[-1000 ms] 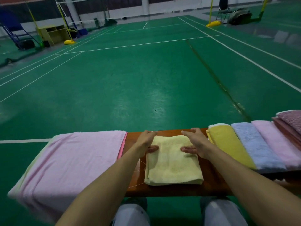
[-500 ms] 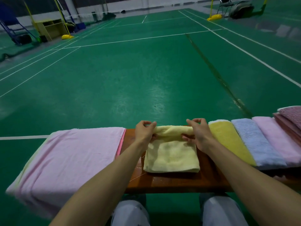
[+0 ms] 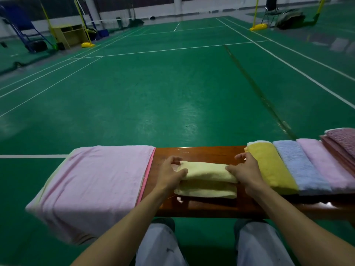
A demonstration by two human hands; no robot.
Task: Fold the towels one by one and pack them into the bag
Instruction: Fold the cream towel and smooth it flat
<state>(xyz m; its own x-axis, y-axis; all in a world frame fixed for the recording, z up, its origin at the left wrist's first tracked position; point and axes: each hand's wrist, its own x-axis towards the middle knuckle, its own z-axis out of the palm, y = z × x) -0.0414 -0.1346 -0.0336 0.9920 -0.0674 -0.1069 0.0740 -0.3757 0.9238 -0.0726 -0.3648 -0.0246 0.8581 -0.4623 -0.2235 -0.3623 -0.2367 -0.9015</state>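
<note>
A pale yellow towel (image 3: 207,179) lies on the wooden bench (image 3: 201,152), its far half folded toward me over the near half. My left hand (image 3: 171,173) pinches the folded layer at its left end, thumb on top. At the right end my right hand (image 3: 245,171) pinches the same layer. To the left a large pink cloth (image 3: 96,179), possibly the bag, drapes over the bench end. On the right lies a row of towels: mustard yellow (image 3: 269,166), light blue (image 3: 299,166), light pink (image 3: 326,166) and dusty pink ones (image 3: 343,143).
The bench stands on a green badminton court floor (image 3: 172,93). My knees in light trousers (image 3: 159,244) are under its near edge. Net posts, a yellow cabinet (image 3: 69,35) and a chair (image 3: 270,8) stand far off at the back.
Both hands took hold of the pale yellow towel's far edge and drew it toward me, folding it in half into a narrower strip. The view tilted slightly.
</note>
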